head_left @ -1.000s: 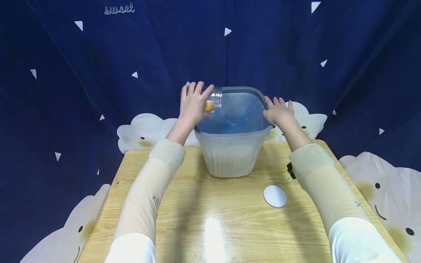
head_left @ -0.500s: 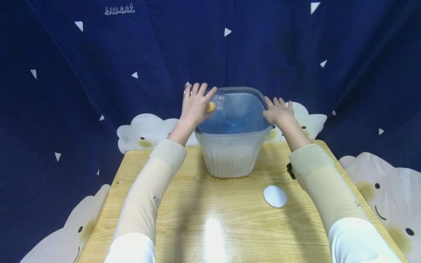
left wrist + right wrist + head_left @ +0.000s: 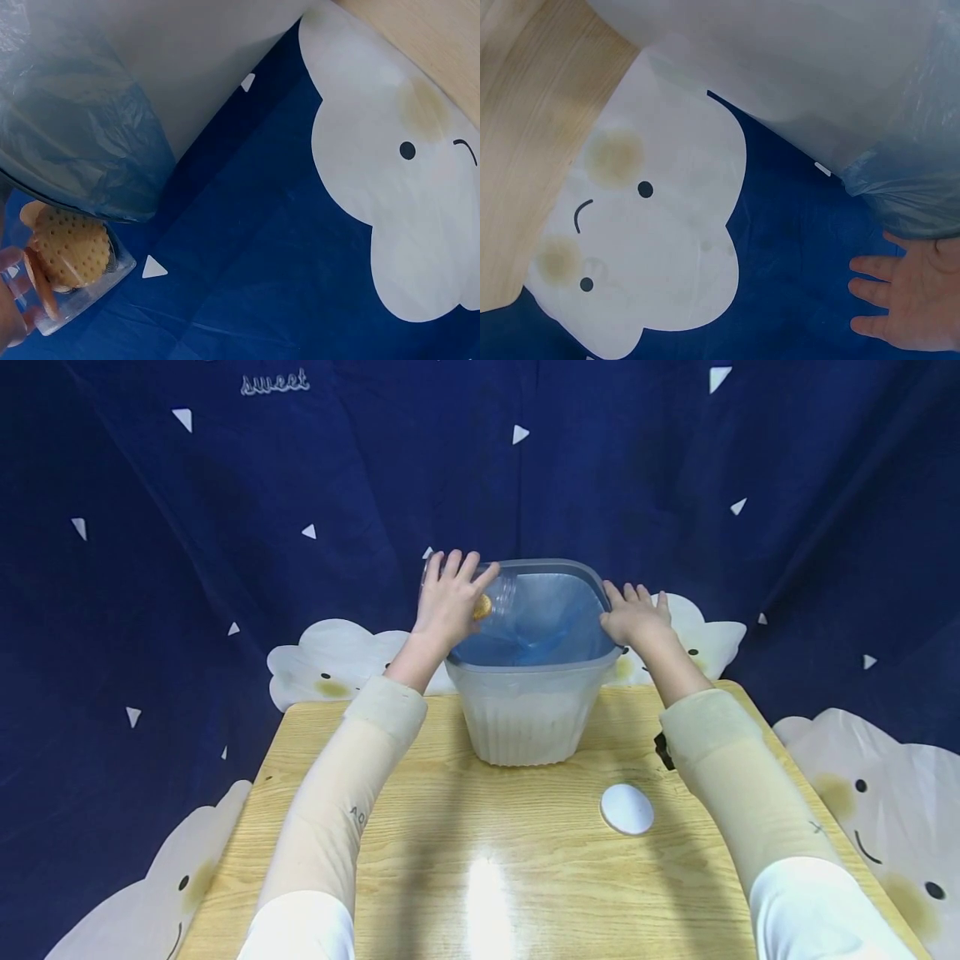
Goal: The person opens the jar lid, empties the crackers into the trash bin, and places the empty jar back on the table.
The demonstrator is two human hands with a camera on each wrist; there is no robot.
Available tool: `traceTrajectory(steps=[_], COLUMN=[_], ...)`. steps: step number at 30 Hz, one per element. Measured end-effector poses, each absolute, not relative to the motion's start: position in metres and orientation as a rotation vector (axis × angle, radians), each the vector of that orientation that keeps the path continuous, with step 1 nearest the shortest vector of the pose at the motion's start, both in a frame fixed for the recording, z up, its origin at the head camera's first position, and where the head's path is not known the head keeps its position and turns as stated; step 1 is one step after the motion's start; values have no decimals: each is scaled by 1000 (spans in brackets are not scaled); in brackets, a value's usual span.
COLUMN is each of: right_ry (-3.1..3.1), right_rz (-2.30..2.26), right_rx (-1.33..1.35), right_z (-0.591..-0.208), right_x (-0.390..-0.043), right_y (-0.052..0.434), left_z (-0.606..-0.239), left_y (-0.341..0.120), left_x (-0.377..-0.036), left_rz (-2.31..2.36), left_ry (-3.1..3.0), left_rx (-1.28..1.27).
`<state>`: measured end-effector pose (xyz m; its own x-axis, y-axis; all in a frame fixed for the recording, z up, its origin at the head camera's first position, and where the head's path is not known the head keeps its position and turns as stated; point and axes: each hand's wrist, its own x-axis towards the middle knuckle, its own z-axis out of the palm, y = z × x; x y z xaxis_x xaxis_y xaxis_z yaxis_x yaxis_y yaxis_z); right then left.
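A translucent white trash bin (image 3: 528, 714) with a grey rim stands at the back of the table, lined with a blue plastic bag (image 3: 551, 610). In the head view, my left hand (image 3: 446, 603) grips a clear plastic jar (image 3: 507, 589) lying on its side, its mouth over the bin's left rim. Round yellow-brown biscuits (image 3: 71, 247) show inside the jar in the left wrist view. My right hand (image 3: 636, 615) rests against the right rim; its fingers (image 3: 870, 291) extend straight in the right wrist view, with the thumb partly hidden by the bin.
A flat white round disc (image 3: 627, 808) lies on the wooden table (image 3: 540, 877) in front of the bin, toward the right. Some small black thing (image 3: 663, 750) is partly hidden behind the right sleeve. A dark blue curtain (image 3: 360, 468) with cloud prints hangs behind.
My left hand has moved slightly to the right with the jar, bringing its mouth a little further over the bin. The right hand and the bin stay in place.
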<state>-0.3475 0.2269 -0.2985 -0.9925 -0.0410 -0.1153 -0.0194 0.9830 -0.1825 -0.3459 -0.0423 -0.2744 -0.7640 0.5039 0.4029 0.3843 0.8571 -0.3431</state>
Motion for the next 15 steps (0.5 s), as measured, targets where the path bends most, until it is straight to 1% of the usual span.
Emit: traceTrajectory(steps=[15], right_ry=[3007], right_rz=[-276], right_rx=[-42], right_z=[-298], right_x=[-346], right_y=[227], left_z=[-277], left_y=[-42], left_x=[-347], left_rz=[496], left_ry=[-2471], left_rx=[-741])
